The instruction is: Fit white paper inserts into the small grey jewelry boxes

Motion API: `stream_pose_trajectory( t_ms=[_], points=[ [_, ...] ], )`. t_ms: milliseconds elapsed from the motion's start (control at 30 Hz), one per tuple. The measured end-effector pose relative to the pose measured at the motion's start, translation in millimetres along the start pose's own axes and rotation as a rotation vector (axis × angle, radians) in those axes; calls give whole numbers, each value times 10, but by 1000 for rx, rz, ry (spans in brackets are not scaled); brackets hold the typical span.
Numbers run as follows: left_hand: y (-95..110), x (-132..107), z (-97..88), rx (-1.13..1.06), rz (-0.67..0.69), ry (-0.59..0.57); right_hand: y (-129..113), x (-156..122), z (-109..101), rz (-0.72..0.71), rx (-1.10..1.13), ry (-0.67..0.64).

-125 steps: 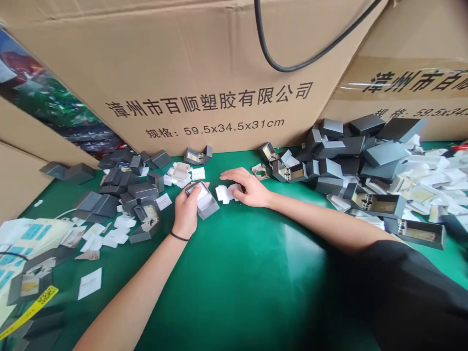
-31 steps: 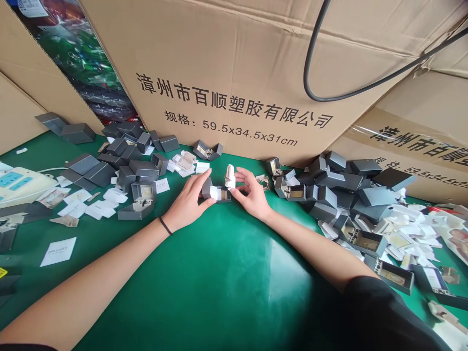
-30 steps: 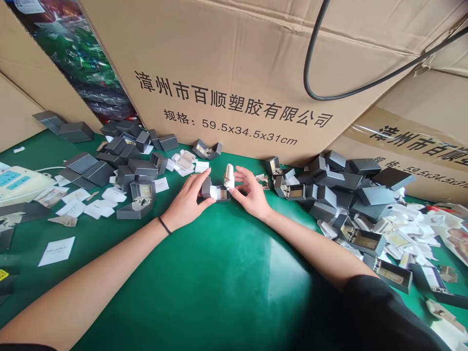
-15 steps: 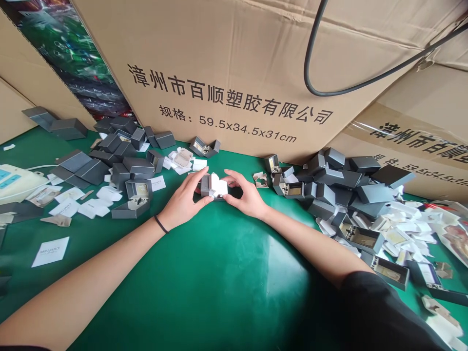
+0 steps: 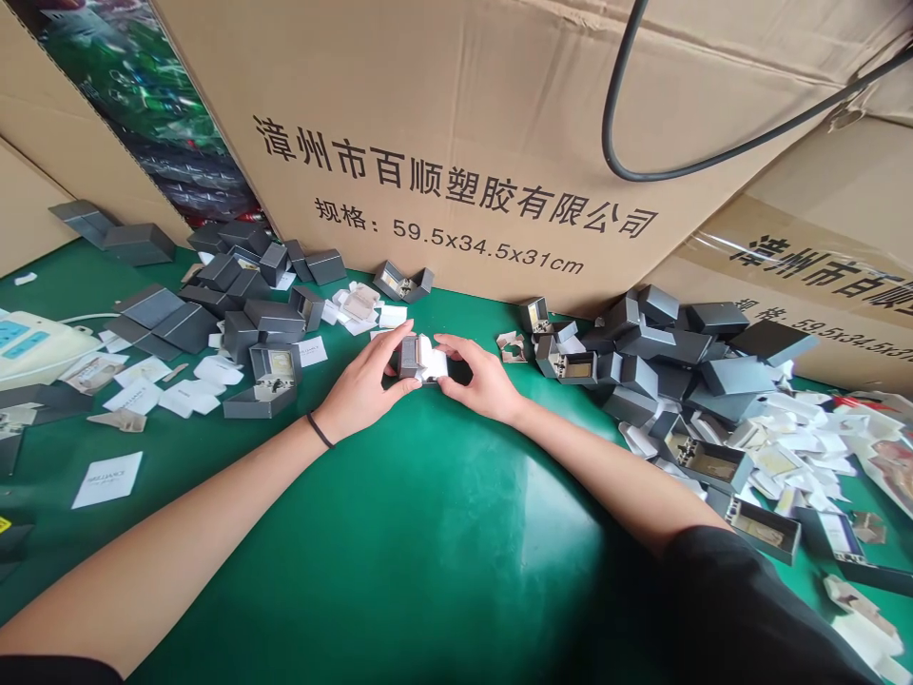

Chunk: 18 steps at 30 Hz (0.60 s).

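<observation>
A small dark grey jewellery box point(image 5: 409, 357) is held between my two hands, just above or on the green table. White lining or card point(image 5: 434, 363) shows on its right side; I cannot tell which. My left hand point(image 5: 367, 382), a black band at its wrist, grips the grey part with fingers behind and thumb in front. From the other side, my right hand point(image 5: 481, 381) pinches the white-showing end between fingers and thumb. The fingers partly hide the box's far side and underside.
Grey boxes point(image 5: 164, 319) and white cards point(image 5: 139, 395) lie at left beside a white device point(image 5: 35, 352). A bigger heap of boxes point(image 5: 667, 342) and white inserts point(image 5: 791, 447) spreads at right. Large cartons point(image 5: 442, 114) wall the back of the green table point(image 5: 399, 533); a black cable point(image 5: 610, 124) hangs before them.
The white piece stood up with spread flaps at the box's middle; now it sits lower and further right, and more of the grey part shows. Both hands keep their grip. The view shifted slightly.
</observation>
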State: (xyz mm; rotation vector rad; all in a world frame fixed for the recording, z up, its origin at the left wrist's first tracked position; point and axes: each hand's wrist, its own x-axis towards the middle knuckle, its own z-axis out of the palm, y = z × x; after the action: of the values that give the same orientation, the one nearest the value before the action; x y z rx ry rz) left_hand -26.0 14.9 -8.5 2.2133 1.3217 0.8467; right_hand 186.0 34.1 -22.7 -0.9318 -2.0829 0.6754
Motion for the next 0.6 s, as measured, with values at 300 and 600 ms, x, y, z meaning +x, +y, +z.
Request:
stream_pose_trajectory(
  t_ms=[300, 600],
  points=[
    [14, 4, -19, 2, -28, -13, 30, 42, -86, -146, -120, -81],
    [24, 10, -29, -6, -33, -7, 22, -32, -89, -311, -675, -200]
  ],
)
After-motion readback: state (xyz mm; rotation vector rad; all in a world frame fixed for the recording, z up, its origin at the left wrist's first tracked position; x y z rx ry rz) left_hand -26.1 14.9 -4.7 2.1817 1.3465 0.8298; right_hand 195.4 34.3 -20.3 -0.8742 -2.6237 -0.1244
